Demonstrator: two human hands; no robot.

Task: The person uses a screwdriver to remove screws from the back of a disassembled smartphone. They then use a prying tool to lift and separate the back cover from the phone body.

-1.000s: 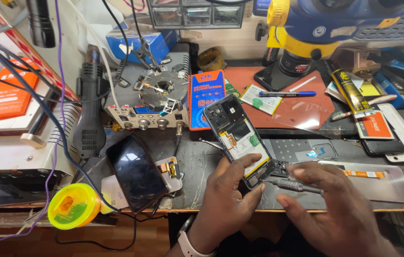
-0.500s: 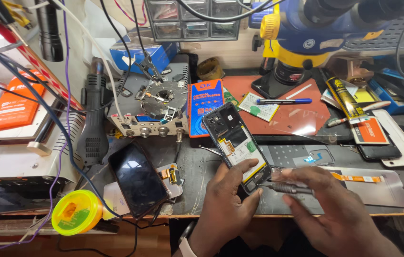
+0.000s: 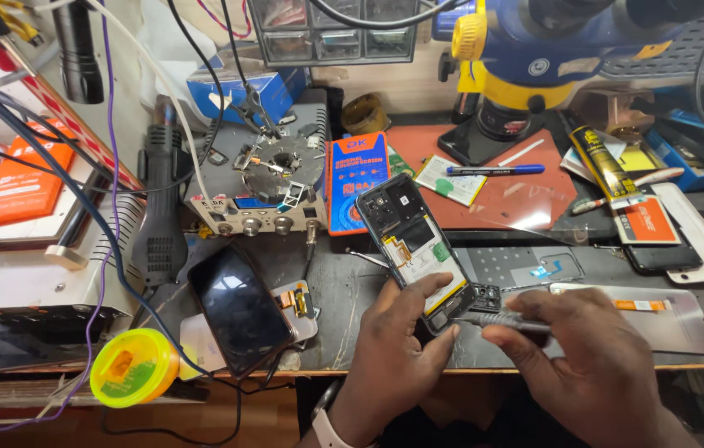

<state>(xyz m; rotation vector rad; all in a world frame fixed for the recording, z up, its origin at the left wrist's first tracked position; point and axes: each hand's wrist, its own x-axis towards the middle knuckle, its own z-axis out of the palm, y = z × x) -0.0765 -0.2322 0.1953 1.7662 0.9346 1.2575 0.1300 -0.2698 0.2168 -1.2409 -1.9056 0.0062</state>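
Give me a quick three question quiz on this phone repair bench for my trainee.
1. True or false: the opened phone has its back cover on.
2. Which hand grips the screwdriver: A left hand, B right hand?
3. What lies left of the opened phone, dark glass up?

Key: 1 false, its insides show. 2 B. 3 the black phone screen.

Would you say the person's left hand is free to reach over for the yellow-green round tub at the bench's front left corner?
Probably not at once. The left hand is gripping the opened phone while the right hand works on it with a slim metal tool. The path to the tub looks otherwise open.
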